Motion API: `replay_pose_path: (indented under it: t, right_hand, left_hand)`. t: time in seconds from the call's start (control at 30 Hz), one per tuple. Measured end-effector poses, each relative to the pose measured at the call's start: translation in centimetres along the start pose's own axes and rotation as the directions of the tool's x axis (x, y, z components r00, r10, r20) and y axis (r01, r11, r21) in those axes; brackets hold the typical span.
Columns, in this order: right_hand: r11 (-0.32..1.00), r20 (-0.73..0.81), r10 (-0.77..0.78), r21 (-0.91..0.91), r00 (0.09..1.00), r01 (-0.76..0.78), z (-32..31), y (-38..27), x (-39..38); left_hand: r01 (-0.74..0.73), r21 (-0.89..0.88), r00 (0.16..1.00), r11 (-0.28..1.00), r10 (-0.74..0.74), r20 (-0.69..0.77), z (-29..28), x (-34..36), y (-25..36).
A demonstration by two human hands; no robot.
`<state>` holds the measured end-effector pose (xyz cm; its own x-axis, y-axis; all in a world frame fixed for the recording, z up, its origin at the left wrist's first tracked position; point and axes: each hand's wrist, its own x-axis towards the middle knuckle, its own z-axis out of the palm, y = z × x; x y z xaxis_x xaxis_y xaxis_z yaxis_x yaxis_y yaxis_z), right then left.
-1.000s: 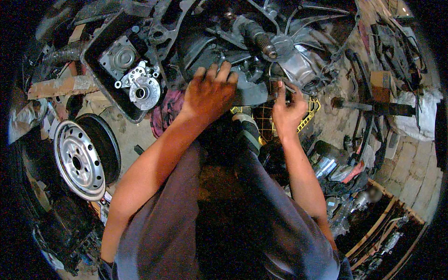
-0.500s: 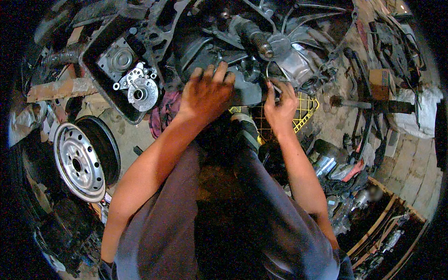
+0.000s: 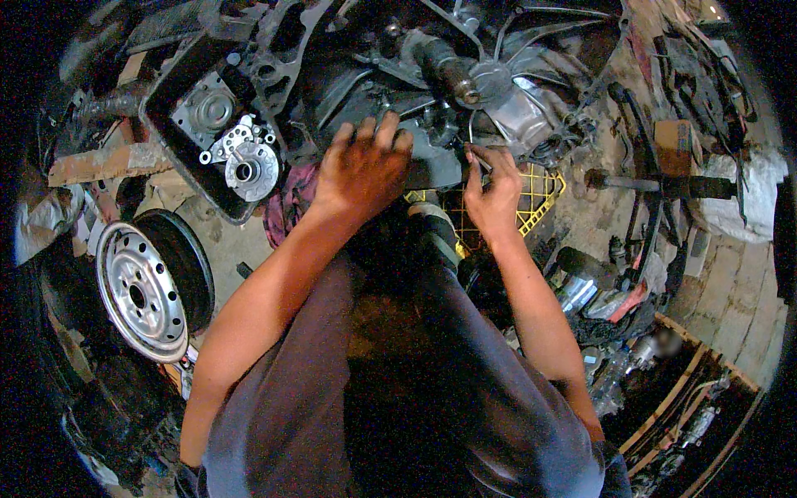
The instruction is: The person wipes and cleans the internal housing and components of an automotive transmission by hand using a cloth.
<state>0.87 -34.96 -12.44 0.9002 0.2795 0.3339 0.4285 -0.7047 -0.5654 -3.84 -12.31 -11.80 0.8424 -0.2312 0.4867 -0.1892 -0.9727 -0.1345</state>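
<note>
Left hand [image 3: 363, 170] lies flat, fingers spread wide, palm down on the dark metal housing [image 3: 432, 158] of the engine assembly — bracing, gripping nothing. Right hand [image 3: 491, 192] is pinched narrow around a thin dark tool [image 3: 479, 159], kind not discernible; its tip points up and to the left, into the housing just beside the left hand's fingertips. Tool's long axis runs from the right hand toward the splined shaft [image 3: 448, 70] above. Right hand is nearer the contact point. Yellow crate [image 3: 540, 195] sits below, steel wheel rim [image 3: 141, 290] well apart at left.
</note>
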Motion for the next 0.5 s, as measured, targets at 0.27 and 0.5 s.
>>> replay_pose_path:
  t: [0.27, 0.5]
  right_hand:
    - [0.972, 0.151, 0.223, 0.039, 0.963, -0.231, -2.0, -1.3, 3.2]
    - [0.929, 0.393, 0.103, -0.366, 0.914, 0.053, -4.2, -2.7, 5.9]
  left_hand:
    - [-0.038, 0.026, 0.999, 0.999, 0.038, 0.005, -0.4, -0.3, -0.5]
    - [-0.042, -0.058, 0.997, 0.997, 0.045, 0.055, -0.3, 0.0, -0.6]
